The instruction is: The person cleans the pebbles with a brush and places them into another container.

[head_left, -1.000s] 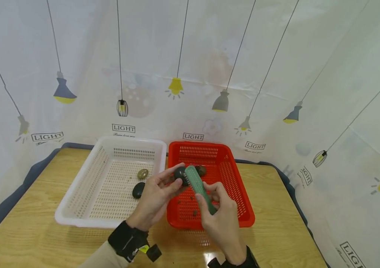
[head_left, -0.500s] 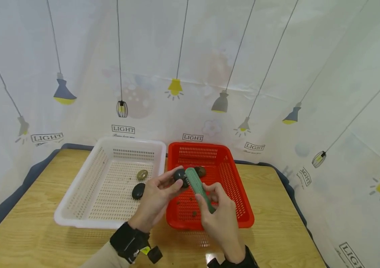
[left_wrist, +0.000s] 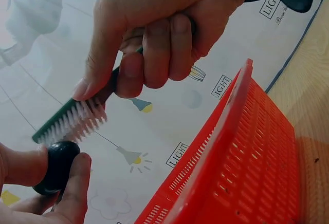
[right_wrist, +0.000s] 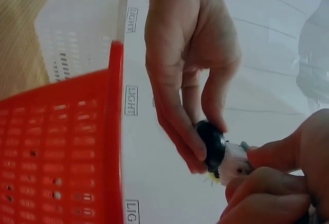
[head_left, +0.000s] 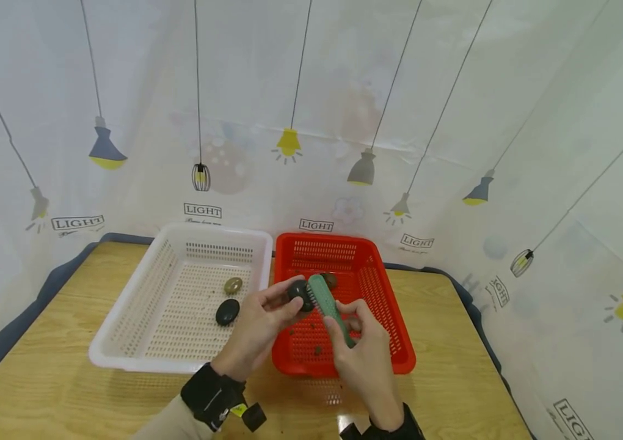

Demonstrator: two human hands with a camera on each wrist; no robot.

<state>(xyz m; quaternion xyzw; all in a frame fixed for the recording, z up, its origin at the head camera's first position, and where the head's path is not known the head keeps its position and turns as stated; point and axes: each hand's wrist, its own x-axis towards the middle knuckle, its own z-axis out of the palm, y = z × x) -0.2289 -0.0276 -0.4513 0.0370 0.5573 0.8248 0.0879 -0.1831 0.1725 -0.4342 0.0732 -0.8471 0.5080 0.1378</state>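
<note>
Left hand (head_left: 256, 321) pinches dark stone (head_left: 302, 296) | right hand (head_left: 364, 354) grips brush (head_left: 323, 296) | stone probably hard, slick; hold edges | wetness unclear

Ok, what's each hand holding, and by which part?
Left hand: the glossy dark rounded stone, by its sides. Right hand: the green pale-bristled brush, by its handle.

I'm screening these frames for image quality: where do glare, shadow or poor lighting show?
Head: bright glare on the table near the bottom edge, shadow before the white basket; left wrist: dimmer, the backdrop brightest at upper left; right wrist: also dim, pale brush bristles blending into the backdrop.
</note>
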